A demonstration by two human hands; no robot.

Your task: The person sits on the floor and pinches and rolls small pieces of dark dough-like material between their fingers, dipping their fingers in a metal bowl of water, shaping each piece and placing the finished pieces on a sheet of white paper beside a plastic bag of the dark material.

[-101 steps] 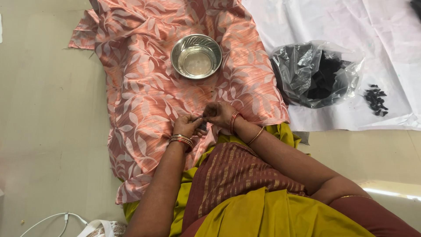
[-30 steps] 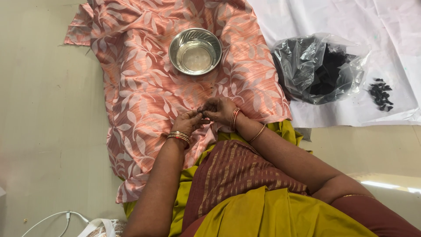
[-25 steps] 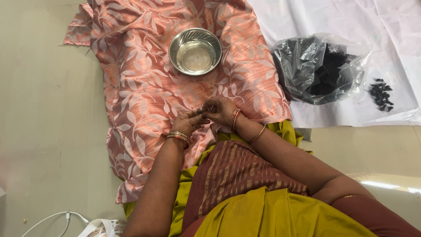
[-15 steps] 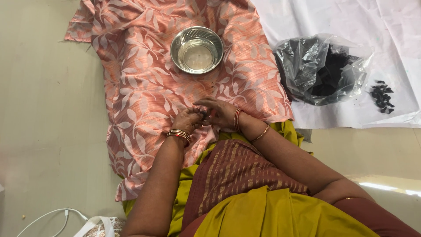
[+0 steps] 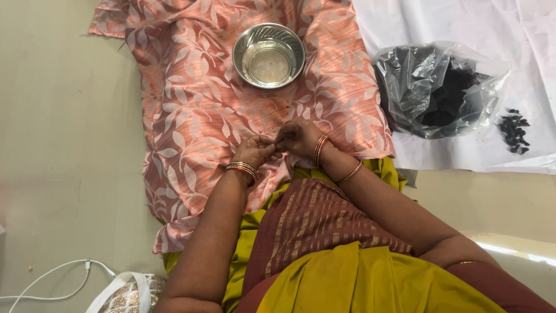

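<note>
Centrally, one round steel bowl (image 5: 269, 55) sits upright on the peach leaf-patterned cloth (image 5: 191, 110) spread on the floor; it looks empty, only its shiny bottom showing; one clear plastic bag (image 5: 435, 90) lies open on the white sheet (image 5: 463, 23) to the right, holding a heap of small dark pieces; one loose cluster of the same dark pieces (image 5: 514, 131) lies on the sheet just beside the bag. Two hands meet over the cloth, below the bowl; the left hand (image 5: 255, 152) and right hand (image 5: 300, 139) have fingers curled, fingertips touching; whatever they pinch is too small to tell. One white cable (image 5: 52, 278) trails on the floor at lower left.
</note>
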